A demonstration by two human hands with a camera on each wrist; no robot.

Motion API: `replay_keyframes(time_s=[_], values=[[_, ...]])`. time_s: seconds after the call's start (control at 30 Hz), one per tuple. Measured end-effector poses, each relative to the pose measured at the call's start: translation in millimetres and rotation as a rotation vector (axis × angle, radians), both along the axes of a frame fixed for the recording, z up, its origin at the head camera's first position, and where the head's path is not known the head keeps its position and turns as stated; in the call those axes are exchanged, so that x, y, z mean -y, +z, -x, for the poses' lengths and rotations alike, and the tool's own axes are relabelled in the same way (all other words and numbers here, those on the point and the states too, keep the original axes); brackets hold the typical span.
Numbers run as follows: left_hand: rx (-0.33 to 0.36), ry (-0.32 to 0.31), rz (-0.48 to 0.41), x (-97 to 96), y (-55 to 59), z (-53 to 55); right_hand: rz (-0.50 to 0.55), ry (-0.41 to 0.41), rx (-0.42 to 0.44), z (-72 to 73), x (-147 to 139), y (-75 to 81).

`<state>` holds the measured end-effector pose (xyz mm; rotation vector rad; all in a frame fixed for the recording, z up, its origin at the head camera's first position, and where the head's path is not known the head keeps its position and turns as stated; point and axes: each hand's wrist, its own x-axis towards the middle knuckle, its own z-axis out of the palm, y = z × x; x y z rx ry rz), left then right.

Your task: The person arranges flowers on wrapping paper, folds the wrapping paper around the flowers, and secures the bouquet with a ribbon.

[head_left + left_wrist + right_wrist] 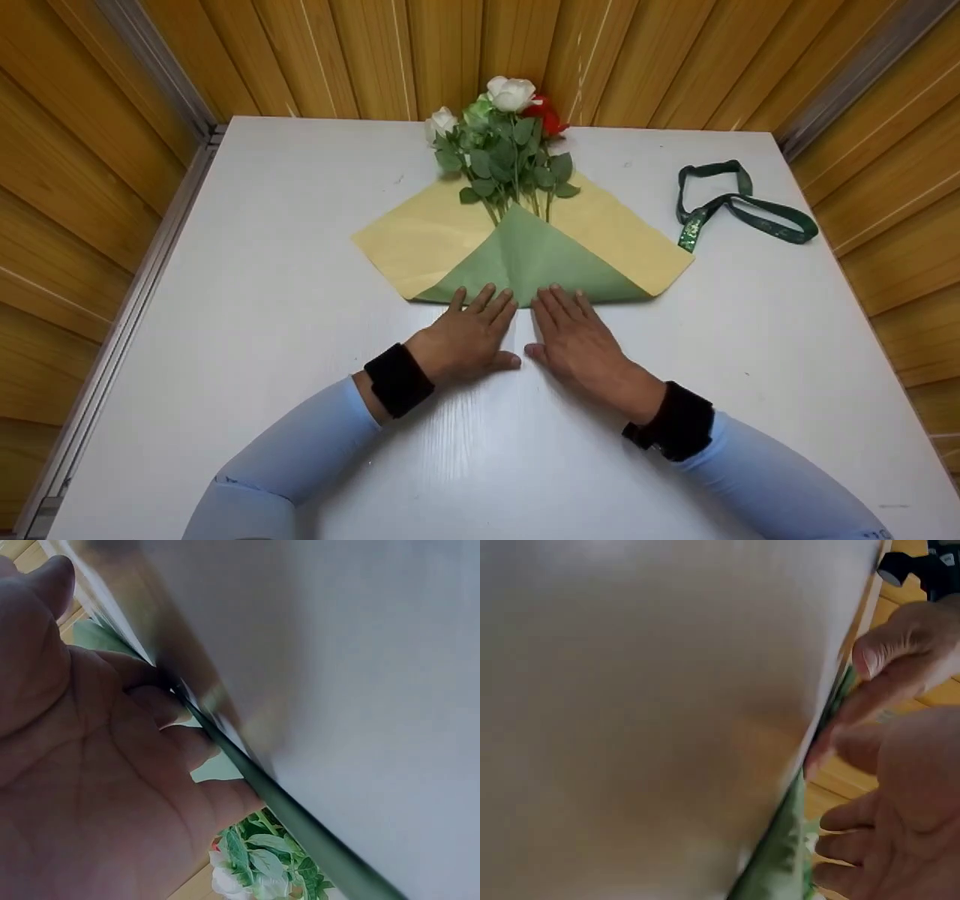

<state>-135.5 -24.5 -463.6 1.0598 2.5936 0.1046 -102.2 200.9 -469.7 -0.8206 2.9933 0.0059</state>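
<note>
Yellow wrapping paper (420, 229) with a green underside lies on the white table. Its near corner is folded up as a green flap (517, 259) over the flower stems. Straight fingers of my left hand (472, 337) rest on the fold's near edge, left of centre. My right hand (581, 349) lies flat at the same edge, just right of centre, fingertips on the green paper. In the left wrist view, the left fingers (195, 746) reach over the green fold. A bunch of artificial-looking roses (510, 142), white, pale green and red with green leaves, lies on the paper, lower stems hidden beneath the flap.
A dark green ribbon (772, 217) lies in loops on the table (262, 337) at the right, one end near the paper's right corner. Wood-patterned walls (360, 60) stand behind and at both sides of the table.
</note>
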Motion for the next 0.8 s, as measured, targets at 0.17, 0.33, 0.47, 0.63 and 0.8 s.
replay_keyframes(time_s=[0.17, 0.33, 0.47, 0.63, 0.8], values=[[-0.01, -0.01, 0.019, 1.4, 0.1, -1.4, -0.043, -0.024, 0.199, -0.5, 2.5, -3.8], [-0.018, -0.018, 0.038, 1.7, 0.2, -1.7, 0.012, -0.052, 0.218, -4.4, -16.7, -6.9], [-0.006, -0.009, 0.03, 2.5, 0.9, -1.6, 0.034, -0.102, 0.221, -9.9, -40.0, -6.6], [0.01, -0.002, 0.026, 1.7, 1.6, -0.4, 0.046, -0.203, 0.25, -15.3, -75.0, -2.8], [0.031, -0.002, 0.011, 0.3, 1.4, 1.1, 0.024, -0.314, 0.289, -15.7, -107.9, 4.0]])
